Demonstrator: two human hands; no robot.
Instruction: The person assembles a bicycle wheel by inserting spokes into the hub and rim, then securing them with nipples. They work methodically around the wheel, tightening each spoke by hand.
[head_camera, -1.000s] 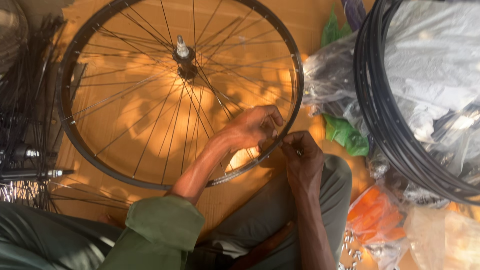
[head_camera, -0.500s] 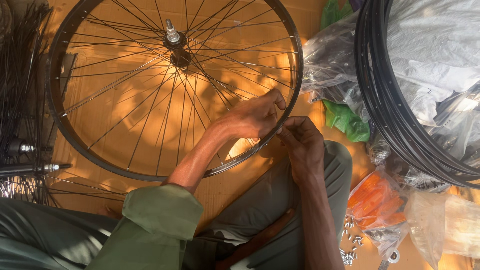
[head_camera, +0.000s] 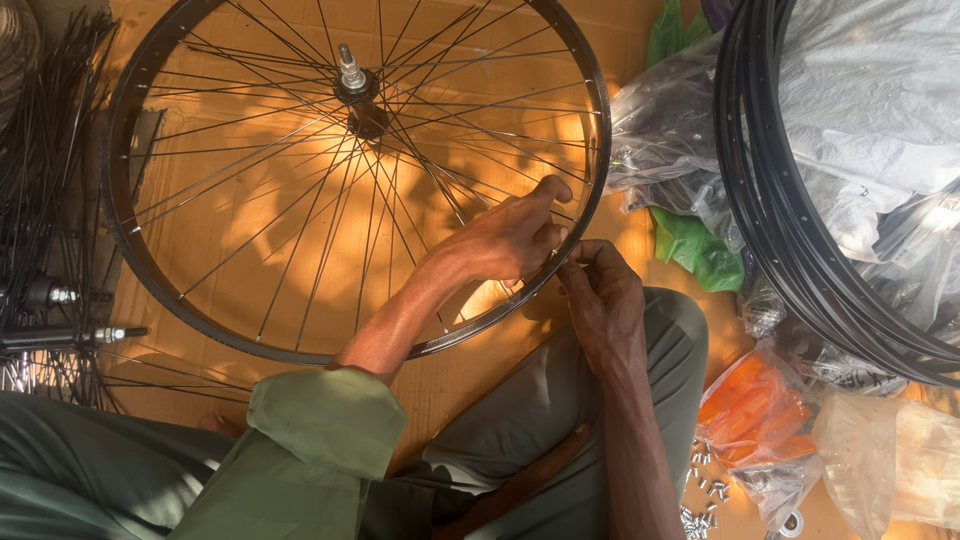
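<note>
On the cardboard floor (head_camera: 480, 380) in front of my knees lies a spoked bicycle wheel (head_camera: 200, 320), flat, with its hub (head_camera: 358, 90) and axle pointing up. My left hand (head_camera: 510, 240) reaches in through the spokes near the right lower rim, fingers curled around what seems to be a spoke end; I cannot tell exactly what they pinch. My right hand (head_camera: 600, 300) sits just outside the rim at the same spot, fingers closed on something small at the rim, likely a nipple, though it is hidden.

Judged by the lacing, most spokes already run from hub to rim, so the build looks well advanced. Loose spokes (head_camera: 50, 120) remain bundled at far left. Small nipples (head_camera: 705, 490) lie scattered by my right knee. Bare black rims (head_camera: 790, 250) stand stacked at right, untouched.
</note>
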